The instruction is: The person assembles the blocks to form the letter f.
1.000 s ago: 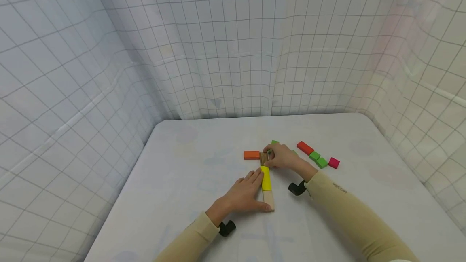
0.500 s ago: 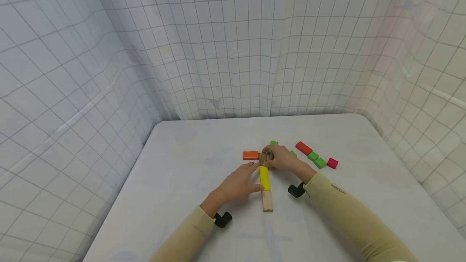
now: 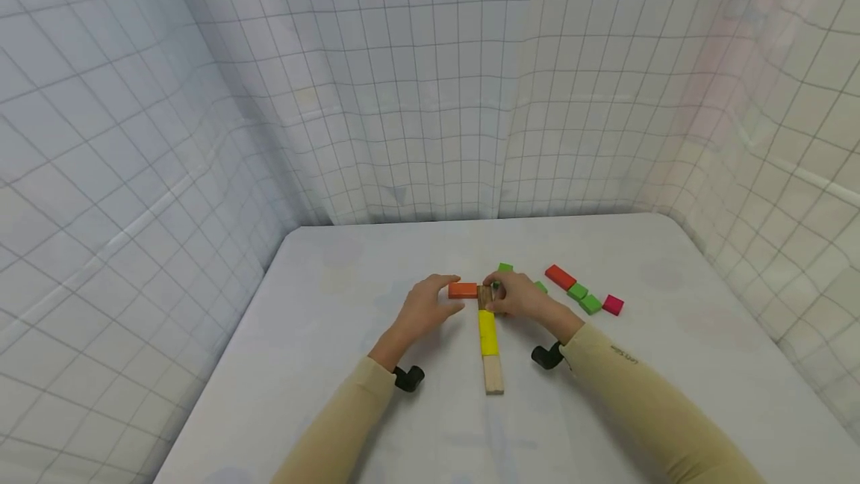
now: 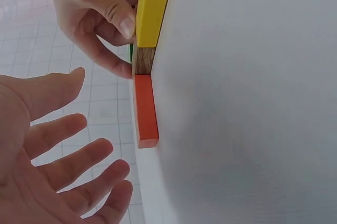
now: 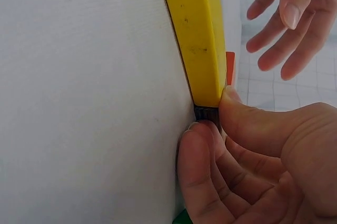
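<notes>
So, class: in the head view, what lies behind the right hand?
Green block surfaces show past the right hand, at its upper left and upper right in the picture. The hand covers the rest, so how many blocks lie there cannot be seen.

your right hand [image 3: 527, 300] hides part of the brown block [image 3: 484, 297].
in the head view, it covers partly two green blocks [image 3: 505, 268], and the letters [image 3: 625, 355] on your right sleeve [image 3: 648, 398] are too small to read. in your left wrist view, the yellow block [image 4: 154, 10] goes out at the top, and your left hand [image 4: 50, 176] at the left. in your right wrist view, the orange block [image 5: 230, 68] is mostly behind the yellow block, and the bottom edge cuts a green corner [image 5: 182, 218].
</notes>
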A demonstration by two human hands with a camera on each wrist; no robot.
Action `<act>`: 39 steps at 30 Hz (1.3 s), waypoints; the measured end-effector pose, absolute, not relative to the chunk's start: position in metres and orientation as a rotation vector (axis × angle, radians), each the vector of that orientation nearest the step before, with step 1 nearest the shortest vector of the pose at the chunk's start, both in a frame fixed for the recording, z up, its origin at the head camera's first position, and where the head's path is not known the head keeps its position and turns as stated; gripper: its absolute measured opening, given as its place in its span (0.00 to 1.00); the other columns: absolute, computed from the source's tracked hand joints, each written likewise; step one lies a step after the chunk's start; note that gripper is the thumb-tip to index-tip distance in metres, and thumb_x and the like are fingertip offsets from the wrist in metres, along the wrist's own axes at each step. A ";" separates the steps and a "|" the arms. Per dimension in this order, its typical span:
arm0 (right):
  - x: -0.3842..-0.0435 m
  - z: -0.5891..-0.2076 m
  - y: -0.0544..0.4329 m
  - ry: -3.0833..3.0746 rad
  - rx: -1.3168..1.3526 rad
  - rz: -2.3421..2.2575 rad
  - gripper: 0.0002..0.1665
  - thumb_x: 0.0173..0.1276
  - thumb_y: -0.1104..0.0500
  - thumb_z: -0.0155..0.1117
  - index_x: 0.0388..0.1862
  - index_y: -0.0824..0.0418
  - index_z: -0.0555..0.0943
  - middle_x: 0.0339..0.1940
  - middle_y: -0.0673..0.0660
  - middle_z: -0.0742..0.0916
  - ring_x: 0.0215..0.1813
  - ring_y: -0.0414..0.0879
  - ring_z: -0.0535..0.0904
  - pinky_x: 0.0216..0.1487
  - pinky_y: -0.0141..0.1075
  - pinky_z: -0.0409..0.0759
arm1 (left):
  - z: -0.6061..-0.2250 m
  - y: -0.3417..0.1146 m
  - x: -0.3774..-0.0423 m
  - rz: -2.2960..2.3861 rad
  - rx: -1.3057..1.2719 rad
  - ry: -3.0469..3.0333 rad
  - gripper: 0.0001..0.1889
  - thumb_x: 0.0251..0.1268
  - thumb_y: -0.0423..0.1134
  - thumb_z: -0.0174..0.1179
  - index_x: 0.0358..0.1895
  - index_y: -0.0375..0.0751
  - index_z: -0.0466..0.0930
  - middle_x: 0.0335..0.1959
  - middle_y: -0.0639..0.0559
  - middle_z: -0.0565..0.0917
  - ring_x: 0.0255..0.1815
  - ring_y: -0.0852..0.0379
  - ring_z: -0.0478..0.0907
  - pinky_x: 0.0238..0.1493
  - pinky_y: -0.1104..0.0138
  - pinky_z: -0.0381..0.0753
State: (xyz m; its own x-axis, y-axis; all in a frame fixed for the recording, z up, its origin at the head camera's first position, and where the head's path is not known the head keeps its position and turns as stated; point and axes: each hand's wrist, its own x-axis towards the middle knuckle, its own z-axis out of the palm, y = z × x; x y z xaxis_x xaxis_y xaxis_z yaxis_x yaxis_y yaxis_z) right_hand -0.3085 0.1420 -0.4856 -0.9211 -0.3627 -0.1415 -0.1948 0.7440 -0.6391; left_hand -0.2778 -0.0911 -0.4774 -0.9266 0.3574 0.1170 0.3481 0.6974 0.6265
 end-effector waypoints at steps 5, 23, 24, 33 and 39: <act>-0.308 -0.488 0.142 2.677 -0.442 -0.956 0.29 0.66 0.57 0.74 0.64 0.59 0.77 0.29 0.52 0.82 0.28 0.46 0.77 0.30 0.35 0.78 | -0.481 -0.092 -0.292 1.067 0.597 2.906 0.27 0.67 0.44 0.69 0.67 0.44 0.77 0.65 0.45 0.78 0.66 0.45 0.72 0.66 0.49 0.71; -0.306 -0.484 0.148 2.694 -0.449 -0.941 0.29 0.66 0.58 0.73 0.65 0.60 0.76 0.28 0.52 0.82 0.27 0.46 0.77 0.29 0.35 0.77 | -0.492 -0.076 -0.322 0.965 0.580 2.858 0.26 0.61 0.41 0.73 0.63 0.45 0.81 0.54 0.45 0.79 0.45 0.50 0.72 0.47 0.59 0.75; -0.306 -0.484 0.148 2.695 -0.450 -0.942 0.29 0.66 0.58 0.73 0.65 0.60 0.76 0.28 0.52 0.82 0.27 0.46 0.77 0.29 0.35 0.77 | -0.493 -0.076 -0.323 0.963 0.580 2.859 0.25 0.61 0.41 0.73 0.63 0.45 0.82 0.53 0.45 0.79 0.45 0.50 0.71 0.46 0.59 0.75; -0.305 -0.485 0.144 2.692 -0.456 -0.943 0.29 0.66 0.59 0.73 0.65 0.61 0.76 0.28 0.52 0.82 0.26 0.45 0.77 0.29 0.35 0.77 | -0.492 -0.074 -0.324 0.838 0.613 2.895 0.24 0.58 0.43 0.75 0.59 0.46 0.84 0.46 0.47 0.78 0.47 0.49 0.70 0.48 0.60 0.74; -0.305 -0.485 0.142 2.689 -0.470 -0.942 0.29 0.66 0.59 0.73 0.64 0.61 0.76 0.28 0.52 0.82 0.26 0.46 0.77 0.29 0.35 0.78 | -0.493 -0.074 -0.326 0.758 0.625 2.942 0.18 0.59 0.42 0.74 0.52 0.45 0.88 0.44 0.47 0.80 0.45 0.49 0.70 0.46 0.61 0.73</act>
State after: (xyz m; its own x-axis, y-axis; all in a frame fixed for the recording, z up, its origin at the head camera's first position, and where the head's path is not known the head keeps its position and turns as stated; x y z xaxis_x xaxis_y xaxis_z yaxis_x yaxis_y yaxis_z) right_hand -0.3051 0.1422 -0.4845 -0.9157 -0.3804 -0.1295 -0.2164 0.7383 -0.6388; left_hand -0.3256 -0.0739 -0.4925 -0.9181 0.3916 0.0609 0.3722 0.7994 0.4716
